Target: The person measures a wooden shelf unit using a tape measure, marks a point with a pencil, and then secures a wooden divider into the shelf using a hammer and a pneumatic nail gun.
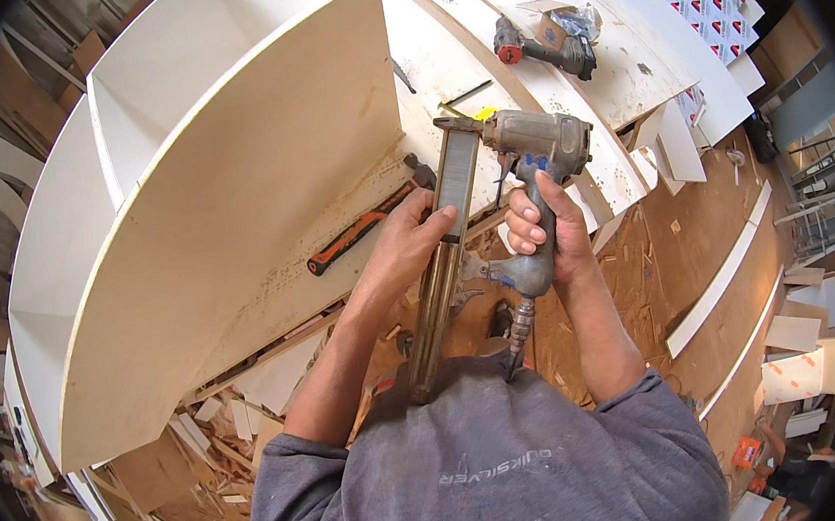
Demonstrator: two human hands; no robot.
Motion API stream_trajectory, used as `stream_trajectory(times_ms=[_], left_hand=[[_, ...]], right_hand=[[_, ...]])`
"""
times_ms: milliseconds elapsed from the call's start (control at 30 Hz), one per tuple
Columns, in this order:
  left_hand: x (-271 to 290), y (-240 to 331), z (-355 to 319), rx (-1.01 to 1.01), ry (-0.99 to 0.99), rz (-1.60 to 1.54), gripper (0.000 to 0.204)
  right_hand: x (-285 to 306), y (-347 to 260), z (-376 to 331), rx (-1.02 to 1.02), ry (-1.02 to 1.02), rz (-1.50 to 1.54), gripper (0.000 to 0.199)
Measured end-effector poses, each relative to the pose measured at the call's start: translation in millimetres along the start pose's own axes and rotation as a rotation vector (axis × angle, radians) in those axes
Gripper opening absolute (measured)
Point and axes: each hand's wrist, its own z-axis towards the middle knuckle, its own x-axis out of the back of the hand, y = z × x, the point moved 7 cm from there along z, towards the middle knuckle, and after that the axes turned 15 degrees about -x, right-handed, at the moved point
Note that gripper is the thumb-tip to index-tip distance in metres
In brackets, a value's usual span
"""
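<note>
A worn grey pneumatic nail gun is held up in front of me, its nose pointing left. My right hand is closed around its grip, with an air hose fitting at the grip's lower end. My left hand is closed on the long magazine, its thumb against the metal edge. A grey strip of fasteners shows in the magazine above that hand. Behind my left hand, an orange and black hammer lies on the white board; its dark head shows beside the magazine.
A large curved white panel stands upright on the left. On the white surface ahead lie a black and red power tool and an opened small box. Offcuts and white strips litter the brown floor. A person is partly visible lower right.
</note>
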Motion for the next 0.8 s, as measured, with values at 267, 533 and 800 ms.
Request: stream_trajectory(times_ms=[267,533,800], left_hand=[[4,-51,-47,0.148,0.156,-0.166,0.037],[-48,-39,-174,-0.039,0.360,-0.276,0.046],[-45,0,-104,-0.350,0.750,-0.125,0.053]], right_hand=[[3,50,2,-0.204,-0.021,0.038,0.024],[36,37,-10,-0.157,-0.063,0.154,0.028],[55,-14,-26,-0.073,-0.186,0.257,0.034]])
